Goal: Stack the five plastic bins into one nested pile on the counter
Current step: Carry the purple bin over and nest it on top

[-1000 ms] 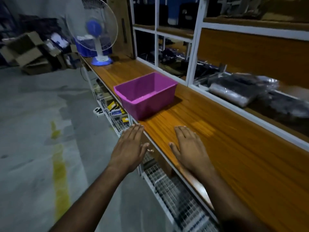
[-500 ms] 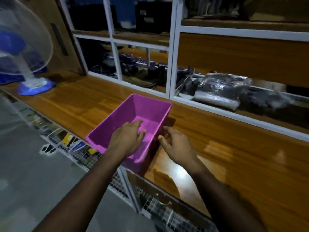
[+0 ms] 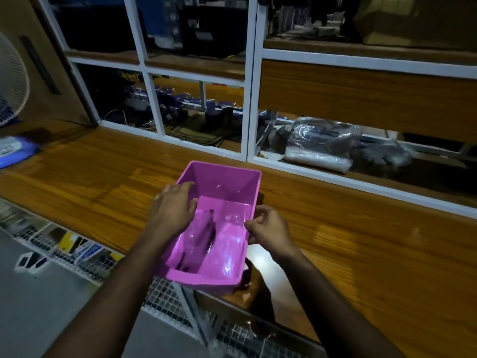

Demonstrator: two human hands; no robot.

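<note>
The purple bin [image 3: 219,223], half a second ago sitting square on the counter [image 3: 361,241] with my hands only arriving, now hangs out over the counter's front edge. My left hand [image 3: 174,208] is closed over its left rim, fingers inside; my right hand [image 3: 268,229] pinches the right rim. I judge the pickup has begun, the first of five. No other bin is in view. Beyond it, white-framed shelves [image 3: 247,99] hold plastic-wrapped bundles [image 3: 320,146]; a fan [image 3: 10,99] stands far left.
</note>
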